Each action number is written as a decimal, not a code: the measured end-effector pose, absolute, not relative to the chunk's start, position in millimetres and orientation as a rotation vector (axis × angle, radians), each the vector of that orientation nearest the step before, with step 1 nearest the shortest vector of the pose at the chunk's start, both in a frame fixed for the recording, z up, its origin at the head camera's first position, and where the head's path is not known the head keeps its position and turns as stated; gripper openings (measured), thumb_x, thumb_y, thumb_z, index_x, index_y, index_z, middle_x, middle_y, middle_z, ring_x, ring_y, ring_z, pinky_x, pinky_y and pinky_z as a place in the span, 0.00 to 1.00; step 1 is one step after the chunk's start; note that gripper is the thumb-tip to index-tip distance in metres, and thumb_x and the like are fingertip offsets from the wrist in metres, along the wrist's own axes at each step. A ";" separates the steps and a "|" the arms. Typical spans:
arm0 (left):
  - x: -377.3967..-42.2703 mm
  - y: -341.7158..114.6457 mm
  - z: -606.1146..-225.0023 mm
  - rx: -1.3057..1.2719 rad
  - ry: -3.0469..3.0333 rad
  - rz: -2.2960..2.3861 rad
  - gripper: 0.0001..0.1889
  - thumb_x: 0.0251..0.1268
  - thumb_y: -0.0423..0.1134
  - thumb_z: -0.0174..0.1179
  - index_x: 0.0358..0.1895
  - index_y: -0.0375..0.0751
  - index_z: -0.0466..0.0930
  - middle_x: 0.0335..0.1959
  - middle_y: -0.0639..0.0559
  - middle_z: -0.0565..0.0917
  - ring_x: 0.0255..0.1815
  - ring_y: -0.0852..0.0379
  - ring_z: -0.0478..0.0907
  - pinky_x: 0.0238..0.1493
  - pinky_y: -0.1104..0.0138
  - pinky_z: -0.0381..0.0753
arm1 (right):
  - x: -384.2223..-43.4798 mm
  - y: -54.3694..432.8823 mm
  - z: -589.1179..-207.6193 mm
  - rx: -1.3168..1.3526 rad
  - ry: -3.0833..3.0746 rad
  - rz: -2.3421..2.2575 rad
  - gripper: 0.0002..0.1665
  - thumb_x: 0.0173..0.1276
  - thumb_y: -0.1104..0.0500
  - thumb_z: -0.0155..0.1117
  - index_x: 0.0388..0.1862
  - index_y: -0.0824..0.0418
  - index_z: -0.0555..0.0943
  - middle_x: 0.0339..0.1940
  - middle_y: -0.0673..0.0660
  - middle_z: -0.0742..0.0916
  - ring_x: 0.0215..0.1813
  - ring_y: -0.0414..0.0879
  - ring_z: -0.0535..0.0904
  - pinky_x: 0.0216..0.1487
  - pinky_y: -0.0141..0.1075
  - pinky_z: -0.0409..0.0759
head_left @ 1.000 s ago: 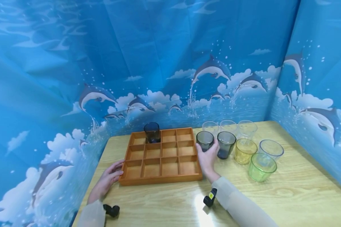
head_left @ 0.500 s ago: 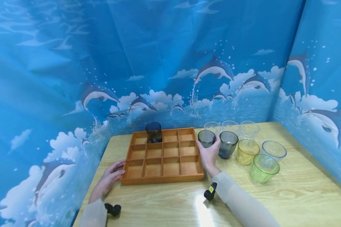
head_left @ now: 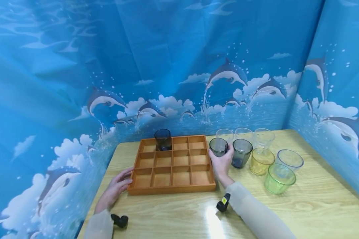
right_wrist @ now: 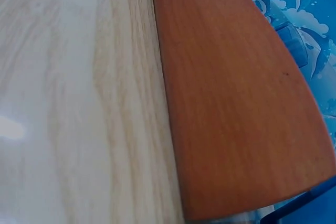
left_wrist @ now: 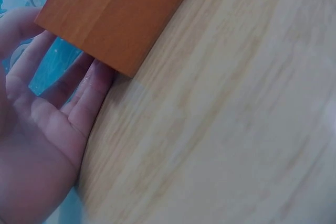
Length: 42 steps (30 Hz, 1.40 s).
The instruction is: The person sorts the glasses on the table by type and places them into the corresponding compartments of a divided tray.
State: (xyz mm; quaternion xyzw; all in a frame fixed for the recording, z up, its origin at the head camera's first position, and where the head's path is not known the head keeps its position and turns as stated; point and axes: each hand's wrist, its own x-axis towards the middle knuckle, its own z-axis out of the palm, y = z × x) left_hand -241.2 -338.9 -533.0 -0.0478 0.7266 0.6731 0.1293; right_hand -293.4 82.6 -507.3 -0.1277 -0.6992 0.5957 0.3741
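Note:
A wooden tray (head_left: 172, 190) divided into square compartments lies on the table. Its back row holds a dark grey glass (head_left: 163, 138), upright in the second compartment from the left. At the tray's right side my right hand (head_left: 222, 164) grips another dark grey glass (head_left: 218, 145), thumb on the left and fingers on the right. The right wrist view shows the tray's front wall (right_wrist: 236, 103) and a bit of dark glass rim (right_wrist: 307, 203), but no hand. My left hand (head_left: 116, 187) rests its fingers against the tray's left side; the left wrist view shows these extended fingers (left_wrist: 86, 98) beside the corner.
Right of the held glass stand a third dark glass (head_left: 241, 154), a yellow glass (head_left: 261, 162), a green glass (head_left: 278, 181) and a clear blue-rimmed glass (head_left: 291, 159). Several clear glasses (head_left: 264, 137) line the back. A dolphin-print curtain (head_left: 179, 66) borders the table (head_left: 173, 215).
The whole scene has slid slightly to the right in the head view. Both hands keep their places, the left at the tray and the right around the dark grey glass.

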 end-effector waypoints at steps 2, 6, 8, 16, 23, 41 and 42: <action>-241.2 -338.6 -532.8 -0.130 2.117 1.950 0.32 0.63 0.40 0.58 0.70 0.48 0.58 0.70 0.45 0.56 0.68 0.45 0.55 0.66 0.49 0.54 | -292.5 83.5 -505.9 -0.308 -1.798 1.502 0.50 0.45 0.58 0.77 0.64 0.66 0.61 0.61 0.65 0.70 0.63 0.55 0.65 0.63 0.46 0.62; -240.0 -338.0 -531.1 -0.126 2.135 1.938 0.32 0.62 0.41 0.58 0.70 0.49 0.59 0.70 0.46 0.58 0.67 0.45 0.55 0.65 0.48 0.55 | -292.0 86.6 -498.8 -0.243 -1.816 1.478 0.49 0.46 0.56 0.77 0.64 0.66 0.62 0.59 0.63 0.71 0.61 0.55 0.67 0.60 0.48 0.65; -239.4 -337.9 -530.3 -0.126 2.146 1.925 0.32 0.62 0.42 0.58 0.69 0.49 0.60 0.69 0.46 0.58 0.67 0.45 0.55 0.65 0.48 0.55 | -292.3 88.9 -494.3 -0.198 -1.811 1.490 0.48 0.46 0.56 0.77 0.63 0.67 0.63 0.58 0.64 0.72 0.59 0.55 0.68 0.59 0.49 0.66; -238.8 -336.7 -529.1 -0.127 2.144 1.925 0.32 0.62 0.43 0.58 0.70 0.49 0.59 0.70 0.46 0.58 0.68 0.45 0.55 0.65 0.48 0.55 | -293.6 99.8 -482.0 -0.086 -1.765 1.565 0.47 0.43 0.59 0.78 0.61 0.69 0.64 0.54 0.66 0.75 0.53 0.55 0.71 0.53 0.46 0.70; -238.0 -336.2 -528.4 -0.116 2.137 1.931 0.32 0.62 0.42 0.58 0.70 0.49 0.58 0.70 0.46 0.57 0.68 0.44 0.55 0.65 0.48 0.54 | -294.1 106.5 -475.3 0.002 -1.793 1.604 0.47 0.43 0.58 0.78 0.61 0.67 0.65 0.53 0.64 0.76 0.52 0.54 0.72 0.49 0.46 0.70; -239.7 -337.6 -532.0 -0.108 2.123 1.954 0.32 0.62 0.41 0.58 0.70 0.47 0.59 0.70 0.45 0.57 0.68 0.45 0.54 0.65 0.48 0.55 | -292.8 96.9 -449.3 0.171 -1.899 1.708 0.46 0.49 0.62 0.75 0.64 0.69 0.61 0.54 0.72 0.74 0.53 0.62 0.70 0.53 0.52 0.69; -240.0 -337.4 -532.0 -0.105 2.124 1.952 0.32 0.62 0.41 0.58 0.70 0.47 0.59 0.70 0.45 0.57 0.68 0.45 0.54 0.65 0.48 0.56 | -290.7 94.9 -445.6 0.178 -1.894 1.713 0.46 0.49 0.63 0.75 0.64 0.71 0.61 0.54 0.73 0.74 0.53 0.63 0.70 0.52 0.52 0.69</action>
